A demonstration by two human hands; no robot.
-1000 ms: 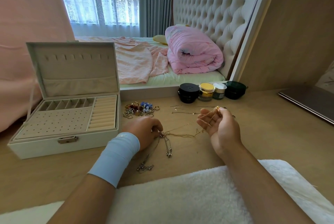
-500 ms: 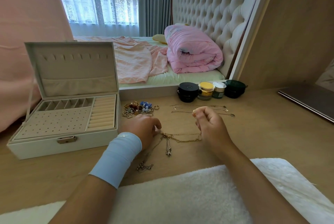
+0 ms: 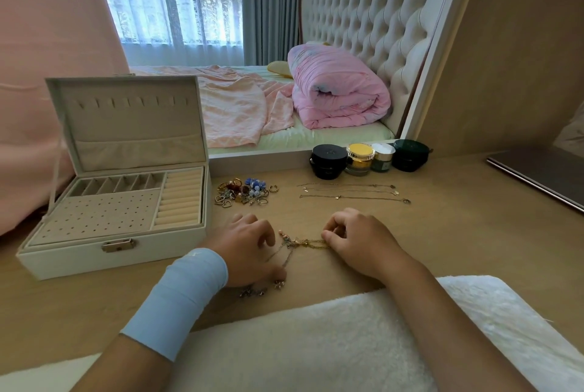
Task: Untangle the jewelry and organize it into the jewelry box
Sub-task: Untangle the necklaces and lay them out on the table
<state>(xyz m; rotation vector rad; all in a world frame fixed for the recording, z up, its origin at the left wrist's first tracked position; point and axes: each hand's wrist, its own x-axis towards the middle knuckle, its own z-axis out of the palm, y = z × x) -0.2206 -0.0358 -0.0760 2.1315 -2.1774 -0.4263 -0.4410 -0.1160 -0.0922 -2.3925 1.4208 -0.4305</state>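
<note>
A tangle of thin gold and silver chains (image 3: 297,244) lies on the wooden desk between my hands. My left hand (image 3: 249,247), with a light blue wristband, rests on the tangle's left side, fingers curled down over the chains. My right hand (image 3: 357,241) pinches the gold chain at the tangle's right end. The white jewelry box (image 3: 126,233) stands open at the left, its trays bare. A heap of rings and earrings (image 3: 245,192) lies beside the box. Three straightened chains (image 3: 350,194) lie in rows further back.
Several cosmetic jars (image 3: 363,159) stand at the desk's back by a mirror frame. A closed laptop (image 3: 543,175) lies at the right. A white fluffy cover (image 3: 316,344) runs along the near edge.
My right hand, raised palm-up with the gold chain a second ago, has turned over and come down to the desk by the tangle. My left hand has stayed on the chains.
</note>
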